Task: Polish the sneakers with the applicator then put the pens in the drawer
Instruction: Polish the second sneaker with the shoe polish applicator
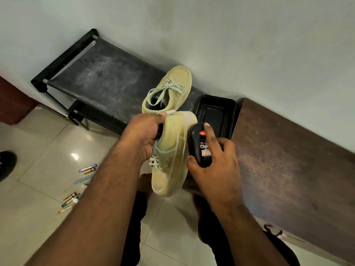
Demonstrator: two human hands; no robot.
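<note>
The left hand [145,134] grips a pale yellow sneaker [171,156] by its collar; beside the sneaker, the right hand [217,166] curls around the black applicator [199,145], forefinger straight along it.

black rack [99,79], black tray [217,114]

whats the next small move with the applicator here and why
Probably stroke the applicator along the side of the held sneaker. The right hand grips it against that side, the left hand steadies the shoe, and the pens lie on the floor for later.
</note>
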